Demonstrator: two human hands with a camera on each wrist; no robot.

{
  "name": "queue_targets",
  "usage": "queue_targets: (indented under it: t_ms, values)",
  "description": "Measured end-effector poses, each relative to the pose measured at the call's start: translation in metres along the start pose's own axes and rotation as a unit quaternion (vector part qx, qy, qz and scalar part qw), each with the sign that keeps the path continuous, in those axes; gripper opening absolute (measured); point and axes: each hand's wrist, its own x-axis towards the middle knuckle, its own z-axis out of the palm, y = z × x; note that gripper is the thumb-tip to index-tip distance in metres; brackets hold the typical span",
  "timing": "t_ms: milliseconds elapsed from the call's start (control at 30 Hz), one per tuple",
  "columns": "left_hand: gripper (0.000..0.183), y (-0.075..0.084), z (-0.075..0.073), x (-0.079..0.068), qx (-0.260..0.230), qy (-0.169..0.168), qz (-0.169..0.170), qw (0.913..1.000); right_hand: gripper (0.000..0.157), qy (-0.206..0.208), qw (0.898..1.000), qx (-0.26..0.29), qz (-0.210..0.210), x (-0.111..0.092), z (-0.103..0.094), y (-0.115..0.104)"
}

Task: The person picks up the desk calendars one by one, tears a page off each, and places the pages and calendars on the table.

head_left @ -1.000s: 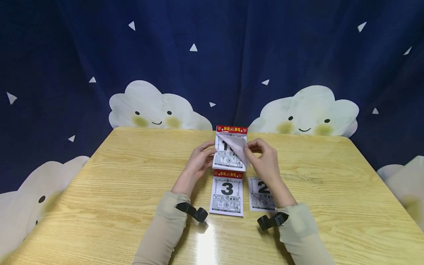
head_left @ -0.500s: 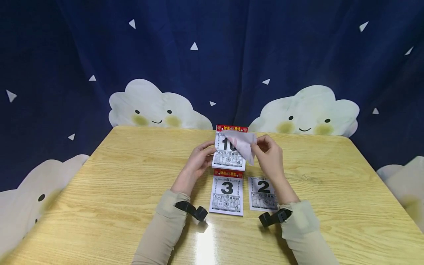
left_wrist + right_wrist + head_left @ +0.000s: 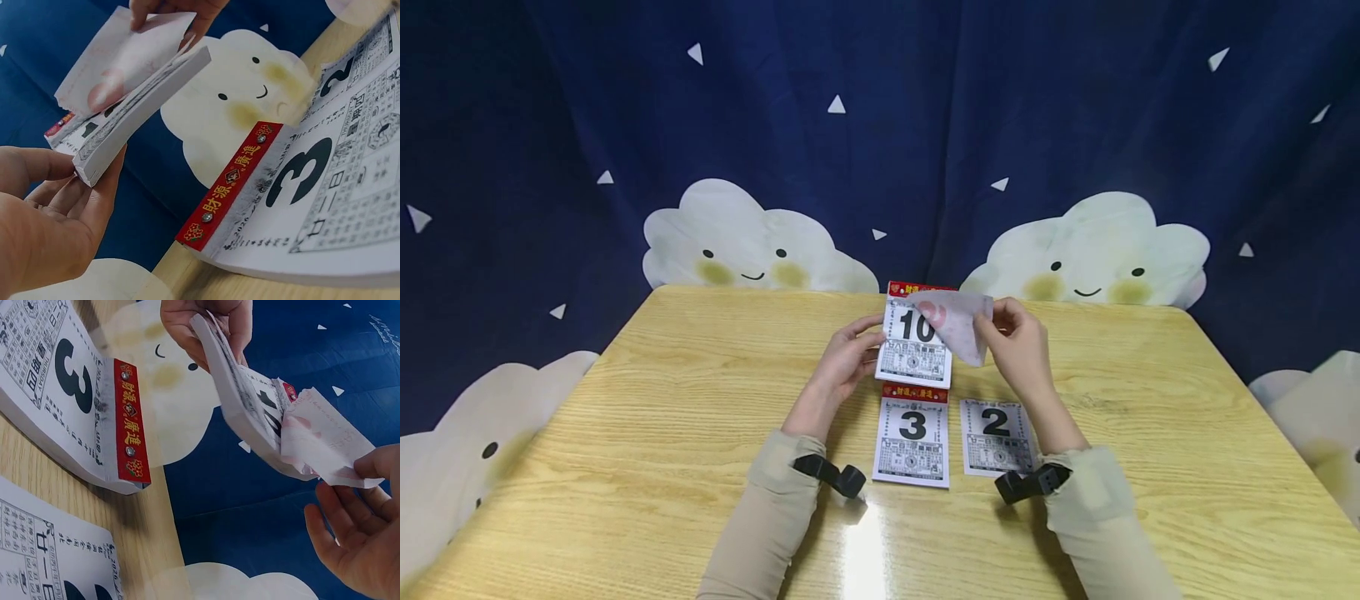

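My left hand [image 3: 846,358] holds a thick tear-off calendar pad [image 3: 913,358] by its left edge, thumb on the front and fingers behind. A red strip with gold characters tops the pad, and a bold "10" shows on the page below it. In my right hand [image 3: 1022,337] the corner of the top sheet [image 3: 964,329] is pinched between thumb and fingers. That sheet is peeled diagonally up and to the right, its back with a pink print turned outward. In the right wrist view, the sheet [image 3: 328,440] still meets the pad [image 3: 250,415] near the red strip.
A second calendar pad [image 3: 912,442] showing "3" lies on the wooden table [image 3: 700,400], just below the held one. Right of it lies a loose sheet [image 3: 996,437] with "2", partly behind my right wrist. A dark blue curtain [image 3: 880,125] with clouds hangs behind.
My right hand has moved up and to the right, drawing the top sheet further off the pad. More of the "10" now shows. The left hand has stayed nearly in place.
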Motion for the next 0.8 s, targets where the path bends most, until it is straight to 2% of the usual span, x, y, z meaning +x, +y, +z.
queue_targets:
  t_ms: [200, 333, 500, 800]
  values:
    - [0.038, 0.000, 0.001, -0.001, 0.017, -0.003, 0.005, 0.9998, 0.015, 0.003, 1.000, -0.018, -0.001, 0.003, -0.003, 0.000]
    - [0.039, 0.000, 0.001, 0.000, 0.002, -0.008, 0.001, 1.0000, 0.015, 0.001, 1.000, -0.020, -0.007, 0.005, -0.007, 0.001]
    - [0.041, 0.001, -0.002, 0.001, -0.036, 0.000, -0.006, 0.9993, 0.016, 0.031, 0.999, 0.000, 0.007, 0.010, -0.015, 0.001]
    - [0.041, 0.002, -0.004, 0.001, -0.043, -0.004, -0.001, 0.9991, 0.017, 0.049, 0.999, 0.006, 0.014, 0.014, -0.022, 0.004]
